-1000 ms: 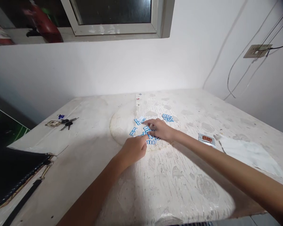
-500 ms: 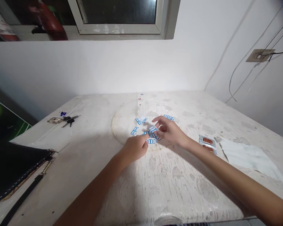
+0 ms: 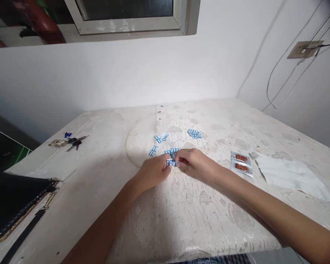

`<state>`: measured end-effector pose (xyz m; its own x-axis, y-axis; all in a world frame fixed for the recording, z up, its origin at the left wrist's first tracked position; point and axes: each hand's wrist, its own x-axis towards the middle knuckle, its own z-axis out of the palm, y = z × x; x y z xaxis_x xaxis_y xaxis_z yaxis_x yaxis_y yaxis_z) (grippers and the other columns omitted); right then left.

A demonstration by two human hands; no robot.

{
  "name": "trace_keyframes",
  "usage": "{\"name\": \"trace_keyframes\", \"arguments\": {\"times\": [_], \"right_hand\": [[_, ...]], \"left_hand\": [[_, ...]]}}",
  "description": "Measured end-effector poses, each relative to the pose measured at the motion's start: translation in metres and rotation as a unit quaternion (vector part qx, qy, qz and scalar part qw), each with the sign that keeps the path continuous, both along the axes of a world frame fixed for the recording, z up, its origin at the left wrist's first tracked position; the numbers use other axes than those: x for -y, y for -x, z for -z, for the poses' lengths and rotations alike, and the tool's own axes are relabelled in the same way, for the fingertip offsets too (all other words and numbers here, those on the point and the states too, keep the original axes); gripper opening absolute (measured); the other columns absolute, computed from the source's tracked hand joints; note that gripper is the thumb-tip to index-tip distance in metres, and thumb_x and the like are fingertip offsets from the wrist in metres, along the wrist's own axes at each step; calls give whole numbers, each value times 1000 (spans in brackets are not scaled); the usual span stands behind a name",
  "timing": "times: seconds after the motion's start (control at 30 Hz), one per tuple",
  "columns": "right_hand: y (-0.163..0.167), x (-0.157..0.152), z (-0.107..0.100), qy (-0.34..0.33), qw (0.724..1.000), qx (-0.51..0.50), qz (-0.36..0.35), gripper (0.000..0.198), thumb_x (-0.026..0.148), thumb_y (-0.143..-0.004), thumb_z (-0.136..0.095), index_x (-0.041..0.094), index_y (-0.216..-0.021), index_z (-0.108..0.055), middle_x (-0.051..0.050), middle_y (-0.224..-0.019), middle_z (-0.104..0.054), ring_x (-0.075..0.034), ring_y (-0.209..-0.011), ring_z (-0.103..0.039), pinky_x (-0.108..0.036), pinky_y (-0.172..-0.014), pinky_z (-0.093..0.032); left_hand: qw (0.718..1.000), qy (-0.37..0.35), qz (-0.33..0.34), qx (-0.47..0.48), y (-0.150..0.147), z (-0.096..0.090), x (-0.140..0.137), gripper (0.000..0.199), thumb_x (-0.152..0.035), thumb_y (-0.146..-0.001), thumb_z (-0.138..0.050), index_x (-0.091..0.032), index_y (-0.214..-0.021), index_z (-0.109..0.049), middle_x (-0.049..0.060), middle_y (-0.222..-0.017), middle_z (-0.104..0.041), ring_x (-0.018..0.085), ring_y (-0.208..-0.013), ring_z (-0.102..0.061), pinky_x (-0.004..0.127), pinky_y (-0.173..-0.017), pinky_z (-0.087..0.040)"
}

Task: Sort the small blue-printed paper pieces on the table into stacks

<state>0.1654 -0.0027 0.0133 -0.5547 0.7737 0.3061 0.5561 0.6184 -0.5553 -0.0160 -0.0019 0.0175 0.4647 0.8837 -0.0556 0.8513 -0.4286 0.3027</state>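
We are holding a flat blue-and-white piece (image 3: 171, 162) between our left hand (image 3: 155, 169) and right hand (image 3: 194, 163); the two are nearly meeting, fingers of each pinching one end, above the near side of a round stain (image 3: 127, 146) on the table (image 3: 104, 132). Similar pieces (image 3: 194, 133) are lying in groups within the stain. Left of it, keys (image 3: 76, 142) are resting; right of it, a silver foil pack (image 3: 241, 163) and a white sheet (image 3: 294, 178) are lying.

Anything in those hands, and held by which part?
A blue-marked piece: left end in the left hand, right end in the right hand.
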Motion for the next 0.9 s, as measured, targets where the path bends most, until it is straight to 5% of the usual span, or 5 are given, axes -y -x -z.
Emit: {"name": "trace_keyframes", "arguments": {"times": [0.43,0.67,0.9], "right_hand": [[12,1,16,-47,994,-12,97,5,16,-79,-52,19,-74,-52,-1,-76,-52,-12,-66,-45,-23,-56,-30],[14,-4,20,5,990,-102,97,6,17,-74,-60,19,-70,-56,-2,-80,-48,-14,-74,-47,-25,-64,-37],[14,-8,21,-30,994,-52,90,5,19,-78,-57,19,-73,-55,-1,-76,-54,-15,-75,-48,-26,-64,-35]], "left_hand": [[1000,-1,1,5,2,2,0,17,-32,-83,-31,-20,-71,-36,-4,-59,-46,11,-51,-42,25,-48,-24],[1000,-9,4,-5,1,2,0,16,-31,-83,-32,-20,-73,-38,-3,-63,-49,11,-54,-44,25,-48,-25],[1000,-2,0,4,0,2,0,19,-32,-84,-30,-20,-73,-39,-4,-60,-48,11,-52,-43,25,-49,-25]]}}
